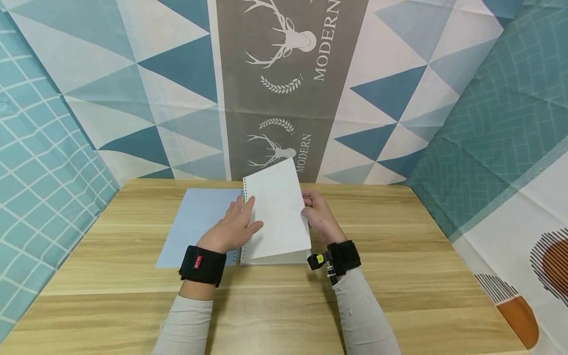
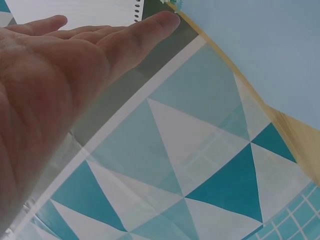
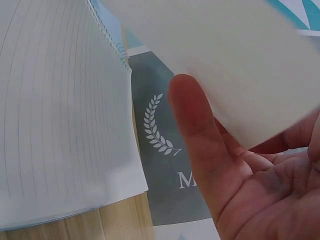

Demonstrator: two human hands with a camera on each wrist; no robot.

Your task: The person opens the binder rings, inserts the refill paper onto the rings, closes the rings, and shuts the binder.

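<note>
My notebook (image 1: pixel 266 236) lies open on the tabletop (image 1: pixel 399 276), its blue cover (image 1: pixel 195 222) folded flat to the left. My left hand (image 1: pixel 232 227) rests with straight fingers at the spiral edge, while my right hand (image 1: pixel 319 214) pinches the lifted page (image 1: pixel 279 207) by its right edge. I judge the page about halfway over, not yet laid down on the left.

Lots of bare counter (image 1: pixel 399 276) right and front; lifted page (image 1: pixel 277 212) and cloth walls (image 1: pixel 133 98) block behind.
</note>
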